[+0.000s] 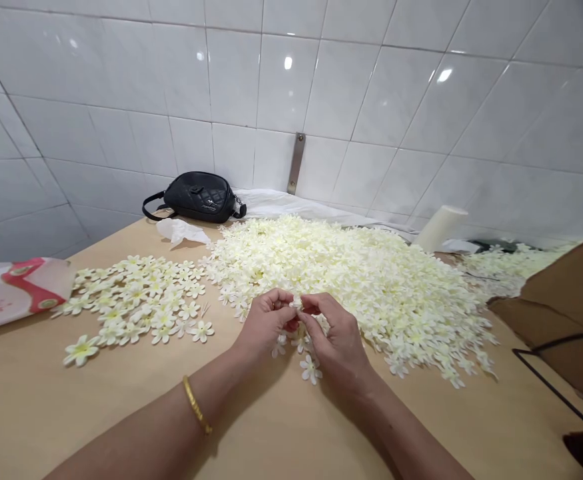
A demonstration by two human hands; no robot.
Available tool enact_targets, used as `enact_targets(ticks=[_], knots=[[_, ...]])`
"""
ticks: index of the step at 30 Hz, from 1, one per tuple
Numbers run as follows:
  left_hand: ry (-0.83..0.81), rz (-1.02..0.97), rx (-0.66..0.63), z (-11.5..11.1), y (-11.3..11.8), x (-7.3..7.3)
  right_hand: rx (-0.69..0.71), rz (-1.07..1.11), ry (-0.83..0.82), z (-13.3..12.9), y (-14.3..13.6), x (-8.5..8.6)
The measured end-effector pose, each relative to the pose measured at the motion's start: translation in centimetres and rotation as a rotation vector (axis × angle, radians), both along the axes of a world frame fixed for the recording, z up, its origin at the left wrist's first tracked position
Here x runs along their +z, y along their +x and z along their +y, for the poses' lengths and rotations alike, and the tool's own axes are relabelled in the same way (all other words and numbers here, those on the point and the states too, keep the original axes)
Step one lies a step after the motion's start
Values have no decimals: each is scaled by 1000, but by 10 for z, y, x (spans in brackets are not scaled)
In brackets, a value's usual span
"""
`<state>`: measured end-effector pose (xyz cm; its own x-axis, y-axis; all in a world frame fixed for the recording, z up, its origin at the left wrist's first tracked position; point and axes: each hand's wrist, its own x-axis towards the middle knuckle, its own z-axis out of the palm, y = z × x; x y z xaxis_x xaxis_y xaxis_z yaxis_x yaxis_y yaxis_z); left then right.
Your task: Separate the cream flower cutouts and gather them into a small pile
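Note:
My left hand (pixel 270 321) and my right hand (pixel 335 333) meet at the near edge of a big heap of white artificial flowers (pixel 331 260). Between the fingertips of both hands is a small white artificial flower (pixel 296 304), pinched from each side and partly covered by the fingers. Just below the hands, a loose flower (pixel 311 369) lies on the table beside a few others. Left of my left hand spreads a smaller group of flowers (pixel 141 293) with yellowish centres. A gold bangle (pixel 197 405) circles my left wrist.
The wooden table (pixel 136 413) stands against a tiled wall. At the back are a black bag (pixel 198 197), a crumpled white tissue (pixel 182 231) and a white cone-shaped object (pixel 441 228). A pink-and-white package (pixel 16 293) lies at left; brown cardboard (pixel 566 313) is at right.

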<state>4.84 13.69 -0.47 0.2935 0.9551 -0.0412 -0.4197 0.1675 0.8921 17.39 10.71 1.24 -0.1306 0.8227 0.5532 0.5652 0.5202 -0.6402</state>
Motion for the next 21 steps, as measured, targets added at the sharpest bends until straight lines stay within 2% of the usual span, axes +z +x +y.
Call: enact_targets(ticks=[6, 12, 21], knots=[[-2, 36, 30, -2, -1, 6, 31, 39, -46, -2, -3, -1], [74, 127, 50, -8, 1, 15, -83, 187, -97, 0, 1, -2], [137, 270, 48, -10, 2, 20, -172, 323, -91, 7, 19, 16]])
